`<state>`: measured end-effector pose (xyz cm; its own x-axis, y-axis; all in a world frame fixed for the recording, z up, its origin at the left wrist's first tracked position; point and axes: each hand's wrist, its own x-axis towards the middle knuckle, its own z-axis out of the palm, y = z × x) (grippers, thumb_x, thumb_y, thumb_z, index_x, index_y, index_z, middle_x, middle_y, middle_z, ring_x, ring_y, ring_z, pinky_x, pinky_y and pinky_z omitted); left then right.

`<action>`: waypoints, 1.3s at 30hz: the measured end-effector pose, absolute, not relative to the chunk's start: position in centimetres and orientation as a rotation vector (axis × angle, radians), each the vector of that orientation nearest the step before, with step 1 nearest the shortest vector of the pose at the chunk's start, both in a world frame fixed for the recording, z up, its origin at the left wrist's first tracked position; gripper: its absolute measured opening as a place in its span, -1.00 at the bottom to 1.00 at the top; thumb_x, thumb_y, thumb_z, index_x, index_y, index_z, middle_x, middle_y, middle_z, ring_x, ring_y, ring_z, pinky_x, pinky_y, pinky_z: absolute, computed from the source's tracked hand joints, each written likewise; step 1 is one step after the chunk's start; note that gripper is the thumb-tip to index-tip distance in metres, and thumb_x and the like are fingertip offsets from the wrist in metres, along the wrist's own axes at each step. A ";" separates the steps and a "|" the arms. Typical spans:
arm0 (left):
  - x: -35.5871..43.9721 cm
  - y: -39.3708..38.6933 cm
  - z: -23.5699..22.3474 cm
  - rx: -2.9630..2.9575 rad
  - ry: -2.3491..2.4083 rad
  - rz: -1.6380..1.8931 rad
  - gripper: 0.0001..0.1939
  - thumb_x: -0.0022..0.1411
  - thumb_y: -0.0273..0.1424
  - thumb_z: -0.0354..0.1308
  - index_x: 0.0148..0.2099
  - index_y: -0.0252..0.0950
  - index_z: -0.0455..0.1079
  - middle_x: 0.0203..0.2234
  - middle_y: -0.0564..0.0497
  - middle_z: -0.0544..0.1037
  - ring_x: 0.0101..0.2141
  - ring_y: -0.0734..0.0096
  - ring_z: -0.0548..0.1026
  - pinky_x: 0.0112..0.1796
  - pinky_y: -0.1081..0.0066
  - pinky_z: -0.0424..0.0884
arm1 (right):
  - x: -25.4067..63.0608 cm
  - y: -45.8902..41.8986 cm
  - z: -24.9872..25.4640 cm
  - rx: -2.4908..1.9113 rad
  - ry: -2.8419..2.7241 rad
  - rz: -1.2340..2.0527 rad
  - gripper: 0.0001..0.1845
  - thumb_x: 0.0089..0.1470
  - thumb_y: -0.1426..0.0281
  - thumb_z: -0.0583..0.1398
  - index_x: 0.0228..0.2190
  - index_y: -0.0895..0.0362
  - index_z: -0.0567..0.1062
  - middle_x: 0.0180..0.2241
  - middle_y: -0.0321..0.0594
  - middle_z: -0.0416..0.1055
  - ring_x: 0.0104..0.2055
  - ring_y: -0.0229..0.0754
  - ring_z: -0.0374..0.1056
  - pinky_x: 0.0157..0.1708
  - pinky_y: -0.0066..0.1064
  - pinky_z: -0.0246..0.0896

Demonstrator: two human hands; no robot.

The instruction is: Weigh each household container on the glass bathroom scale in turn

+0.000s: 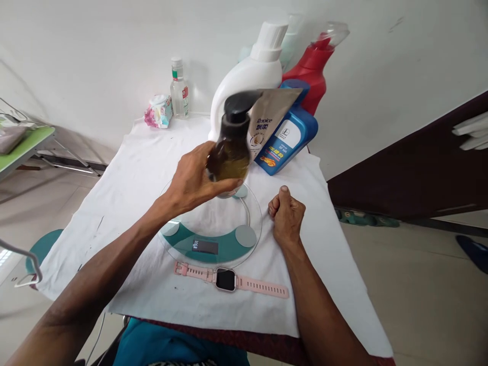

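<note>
My left hand [200,175] is wrapped round a dark pump bottle [231,152] with a black pump head, slightly blurred. The bottle is over the far part of a round glass scale [213,251] with a teal band and a small display. To the right of the scale, my right hand [287,213] rests on the white cloth, closed in a fist with the thumb on top; nothing shows in it. A smartwatch [225,279] with a pink strap lies flat in front of the scale.
Behind the pump bottle stand a white jug [244,76], a beige Rejoice tube [267,114], a blue bottle [290,140] and a red bottle [310,71]. At the back left are a clear bottle [179,94] and a wipes pack [159,111]. A wall borders the table.
</note>
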<state>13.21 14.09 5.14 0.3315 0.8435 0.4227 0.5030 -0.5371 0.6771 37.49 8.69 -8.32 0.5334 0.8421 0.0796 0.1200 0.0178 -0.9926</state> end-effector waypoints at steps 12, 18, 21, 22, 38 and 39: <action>26.6 18.6 2.5 2.284 1.212 0.678 -0.54 0.33 -0.25 0.46 0.13 -0.29 0.39 0.11 -0.23 0.62 0.07 0.00 0.62 -0.04 0.14 0.51 | 37.5 9.0 -7.7 -1.396 -0.692 0.605 -0.20 0.14 -0.39 0.18 -0.66 0.02 0.25 -0.70 -0.35 0.14 -0.65 -0.33 0.07 -0.64 -0.41 -0.09; 27.8 19.5 0.8 2.255 1.313 0.640 -0.46 0.38 -0.23 0.43 0.25 -0.34 0.36 0.23 -0.30 0.57 0.12 -0.08 0.62 0.03 0.09 0.55 | 37.6 8.9 -7.9 -1.416 -0.726 0.622 -0.21 0.21 -0.35 0.16 -0.66 0.02 0.24 -0.70 -0.36 0.13 -0.66 -0.33 0.07 -0.63 -0.39 -0.08; 27.9 19.7 0.3 2.244 1.304 0.660 -0.44 0.38 -0.23 0.44 0.27 -0.30 0.34 0.27 -0.30 0.54 0.16 -0.08 0.62 0.05 0.09 0.56 | 37.6 8.8 -7.9 -1.425 -0.736 0.611 -0.21 0.21 -0.34 0.16 -0.68 0.03 0.24 -0.70 -0.35 0.14 -0.66 -0.33 0.07 -0.63 -0.39 -0.08; 27.9 19.7 0.2 2.242 1.299 0.659 -0.43 0.38 -0.23 0.44 0.28 -0.29 0.33 0.28 -0.30 0.53 0.16 -0.08 0.62 0.06 0.09 0.56 | 37.6 8.8 -7.9 -1.430 -0.740 0.612 -0.20 0.20 -0.35 0.16 -0.68 0.03 0.24 -0.71 -0.35 0.14 -0.66 -0.33 0.07 -0.63 -0.39 -0.08; 15.3 23.4 4.1 1.985 1.538 1.417 -0.88 0.56 -0.22 0.22 -0.01 -0.13 0.42 -0.11 0.01 0.62 -0.12 0.30 0.58 -0.04 0.21 0.51 | 38.1 8.5 -8.6 -1.461 -0.810 0.604 -0.26 0.33 -0.22 0.16 -0.65 0.04 0.27 -0.68 -0.35 0.16 -0.60 -0.28 0.14 -0.59 -0.39 0.01; 13.5 24.9 4.0 1.932 1.676 1.481 -0.85 0.52 -0.29 0.25 0.07 -0.14 0.43 -0.02 -0.03 0.60 -0.03 0.28 0.56 0.04 0.21 0.48 | 38.1 8.5 -8.6 -1.466 -0.807 0.603 -0.27 0.34 -0.20 0.16 -0.65 0.04 0.27 -0.67 -0.35 0.16 -0.60 -0.28 0.14 -0.59 -0.39 0.01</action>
